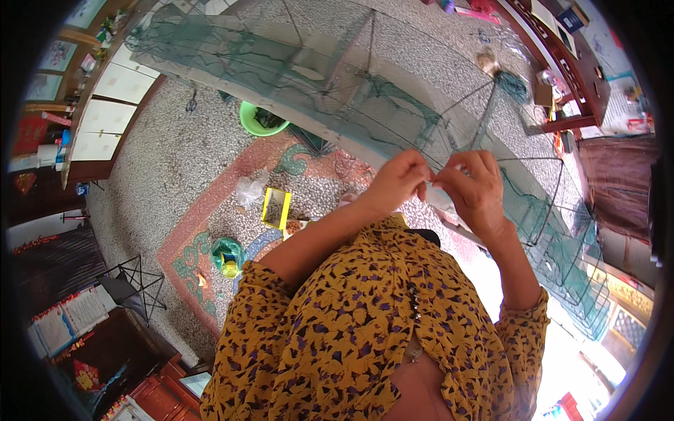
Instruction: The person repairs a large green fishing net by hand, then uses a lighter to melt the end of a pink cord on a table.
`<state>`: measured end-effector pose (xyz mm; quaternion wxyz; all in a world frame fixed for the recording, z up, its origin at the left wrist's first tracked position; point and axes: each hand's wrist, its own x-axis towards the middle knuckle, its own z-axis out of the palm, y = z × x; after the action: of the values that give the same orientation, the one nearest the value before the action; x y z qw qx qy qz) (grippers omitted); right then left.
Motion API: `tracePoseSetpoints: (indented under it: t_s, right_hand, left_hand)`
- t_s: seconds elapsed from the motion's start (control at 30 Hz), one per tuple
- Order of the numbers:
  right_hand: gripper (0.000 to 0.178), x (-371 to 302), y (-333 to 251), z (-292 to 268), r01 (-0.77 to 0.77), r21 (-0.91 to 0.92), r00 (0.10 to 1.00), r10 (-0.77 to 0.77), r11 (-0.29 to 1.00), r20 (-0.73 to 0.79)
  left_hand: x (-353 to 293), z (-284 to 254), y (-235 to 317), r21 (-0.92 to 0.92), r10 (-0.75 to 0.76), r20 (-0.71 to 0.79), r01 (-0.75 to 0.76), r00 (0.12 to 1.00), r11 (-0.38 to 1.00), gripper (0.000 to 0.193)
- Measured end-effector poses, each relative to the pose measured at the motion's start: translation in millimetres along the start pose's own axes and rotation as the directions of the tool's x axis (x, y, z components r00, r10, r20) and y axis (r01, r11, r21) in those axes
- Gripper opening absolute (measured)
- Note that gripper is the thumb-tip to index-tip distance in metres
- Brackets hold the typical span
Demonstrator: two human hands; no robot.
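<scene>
My left hand [404,181] and my right hand [477,193] are raised close together in front of my body. Both have thumb and fingers pinched, their tips nearly meeting. Whatever lies between the fingertips is too small to make out. Just beyond them stretches a long green mesh net [404,109] with dark wire frames, like a folding fish trap. It runs from the far left across to the near right. A long pale strip [295,112] shows along the net's near side.
At the left on the speckled floor stand a bright green basin [246,118] with dark contents, a yellow-edged box [276,208], a clear plastic bag [251,189] and a green bag-lined container [227,257]. White cabinets [109,112] line the left; a dark red desk [590,84] stands far right.
</scene>
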<state>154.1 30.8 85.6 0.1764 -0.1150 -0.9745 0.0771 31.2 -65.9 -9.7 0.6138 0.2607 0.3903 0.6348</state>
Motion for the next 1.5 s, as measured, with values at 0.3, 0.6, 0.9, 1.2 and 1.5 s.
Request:
tracePoseSetpoints:
  t_s: [0.3, 0.6, 0.9, 1.2, 1.5]
  right_hand:
    - [0.015, 46, -31, -42, 0.043, 0.72, 0.877, 0.319, 0.693, -0.359]
    - [0.011, 45, -29, -148, 0.399, 0.854, 0.746, 0.424, 0.333, -0.513]
    - [0.015, -1, -23, -93, -0.362, 0.33, 0.869, 0.444, 0.872, -0.22]
    - [0.007, -39, -39, 1, -0.602, 0.306, 0.721, 0.667, 0.737, -0.189]
    - [0.011, -29, -39, 46, -0.505, 0.514, 0.59, 0.712, 0.694, -0.382]
  left_hand:
    - [26, 23, 25, 0.658, 0.646, 0.243, -0.612, 0.724, 0.438, 0.031]
    - [55, 6, 37, 0.472, 0.332, 0.529, -0.596, 0.781, 0.65, 0.011]
    - [53, -13, 100, 0.195, 0.03, 0.284, -0.089, 0.958, 0.977, 0.015]
    - [61, -16, 117, 0.52, -0.082, 0.386, -0.144, 0.919, 0.842, 0.015]
    - [59, -13, 107, 0.778, -0.136, 0.244, -0.11, 0.96, 0.619, 0.012]
